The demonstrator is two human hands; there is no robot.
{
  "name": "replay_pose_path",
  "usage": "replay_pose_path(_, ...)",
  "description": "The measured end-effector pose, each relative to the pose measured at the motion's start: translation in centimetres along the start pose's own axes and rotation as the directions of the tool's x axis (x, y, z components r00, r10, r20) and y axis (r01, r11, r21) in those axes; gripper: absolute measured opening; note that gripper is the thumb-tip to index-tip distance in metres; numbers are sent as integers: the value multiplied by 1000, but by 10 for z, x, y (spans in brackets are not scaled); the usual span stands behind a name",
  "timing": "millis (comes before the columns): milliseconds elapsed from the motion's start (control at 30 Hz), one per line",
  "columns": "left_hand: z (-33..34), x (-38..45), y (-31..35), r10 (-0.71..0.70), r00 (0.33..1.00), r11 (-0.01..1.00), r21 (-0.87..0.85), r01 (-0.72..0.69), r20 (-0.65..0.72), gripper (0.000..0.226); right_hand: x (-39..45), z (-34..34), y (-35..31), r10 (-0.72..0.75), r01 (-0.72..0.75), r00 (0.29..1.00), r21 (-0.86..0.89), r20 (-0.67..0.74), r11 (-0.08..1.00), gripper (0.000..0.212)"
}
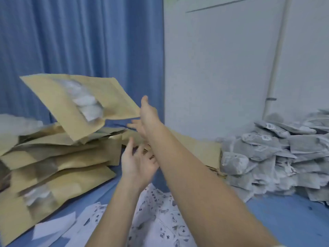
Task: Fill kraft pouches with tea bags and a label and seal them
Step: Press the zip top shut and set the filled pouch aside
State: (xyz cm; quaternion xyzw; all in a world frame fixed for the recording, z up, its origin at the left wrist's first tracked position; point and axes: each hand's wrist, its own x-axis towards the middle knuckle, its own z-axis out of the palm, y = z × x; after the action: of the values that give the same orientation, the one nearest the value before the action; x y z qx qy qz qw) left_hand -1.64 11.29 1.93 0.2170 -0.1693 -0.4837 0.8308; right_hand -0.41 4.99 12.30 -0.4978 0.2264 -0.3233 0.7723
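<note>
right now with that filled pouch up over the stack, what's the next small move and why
Probably bring the right hand back and reach for an empty kraft pouch from the flat pile beside the tea bags. The filled pouch is already over the stack of finished pouches, at the hand's fingertips, both hands look open, and the left hand holds nothing.

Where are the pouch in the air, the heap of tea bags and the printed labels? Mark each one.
pouch in the air [53, 97], head view, on its kraft front left of the window.
heap of tea bags [277, 154], head view, mid heap.
printed labels [160, 220], head view, sheets between the forearms.
</note>
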Motion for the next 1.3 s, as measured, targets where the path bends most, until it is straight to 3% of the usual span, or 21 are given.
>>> replay_pose_path(100, -9, 10, 11, 27, 999, 1000, -5, -27, -48, 36, 19, -19, 35, -13, 1, 997, -153, -76, 988, 44)
replay_pose_path(233, -14, 30, -4, -46, 994, 999, 0, 47, -96, 36, 34, -63, 59, -3, -12, 988, -95, -156, 995, 24)
replay_pose_path(333, -14, 42, -18, -107, 988, 993, 37, 112, -111, 56, 44, -94, 66, -35, 0, 982, -183, -186, 983, 17)
replay_pose_path(400, -18, 52, -27, -143, 981, 988, 44, 150, -134, 75, 54, -116, 72, -136, 51, 969, -372, -206, 927, 16)
replay_pose_path(433, -20, 56, -32, -156, 976, 986, 40, 164, -153, 80, 58, -129, 75, -221, 75, 953, -539, -210, 839, 19)
replay_pose_path(467, -23, 61, -36, -165, 971, 984, 37, 173, -174, 82, 62, -143, 78, -328, 82, 926, -747, -189, 660, 29)
replay_pose_path(500, -28, 65, -40, -171, 966, 983, 35, 181, -195, 82, 66, -159, 81, -419, 57, 899, -915, -127, 399, 39)
replay_pose_path(567, -37, 74, -47, -184, 955, 980, 36, 197, -232, 82, 71, -192, 86, -445, -28, 896, -996, 15, -90, 54)
replay_pose_path(600, -42, 78, -51, -193, 949, 977, 43, 209, -248, 80, 73, -207, 89, -395, -74, 918, -967, 28, -243, 63)
replay_pose_path(700, -50, 85, -62, -211, 932, 968, 69, 241, -296, 75, 70, -235, 99, -265, -152, 964, -884, -34, -441, 75)
replay_pose_path(767, -51, 88, -71, -223, 919, 960, 89, 265, -326, 66, 62, -241, 105, -304, -123, 952, -874, 30, -470, 60)
replay_pose_path(833, -50, 87, -81, -238, 910, 947, 126, 295, -341, 54, 50, -239, 107, -420, -27, 885, -877, 202, -480, 39)
replay_pose_path(933, -43, 80, -90, -269, 931, 944, 126, 306, -246, 43, 27, -231, 114, -665, 19, 630, -864, 401, -503, 12)
replay_pose_path(967, -38, 76, -91, -274, 941, 944, 131, 303, -200, 46, 18, -227, 116, -709, 16, 570, -868, 415, -496, 9)
replay_pose_path(1033, -24, 69, -92, -239, 960, 951, 163, 262, -148, 65, 3, -220, 121, -750, 35, 518, -886, 412, -462, 25)
replay_pose_path(1100, -12, 67, -95, -131, 973, 962, 213, 171, -188, 75, -11, -212, 121, -755, 98, 514, -902, 408, -421, 27)
replay_pose_path(1167, -2, 60, -96, -21, 980, 948, 307, 83, -198, 52, -25, -209, 120, -739, 182, 538, -911, 407, -370, 18)
replay_pose_path(1267, 8, 45, -94, 95, 980, 887, 462, -4, -174, 33, -47, -203, 108, -586, 369, 727, -924, 357, -106, 34)
replay_pose_path(1300, 10, 40, -92, 134, 975, 852, 523, -21, -179, 31, -55, -200, 104, -545, 425, 756, -905, 363, -13, 37)
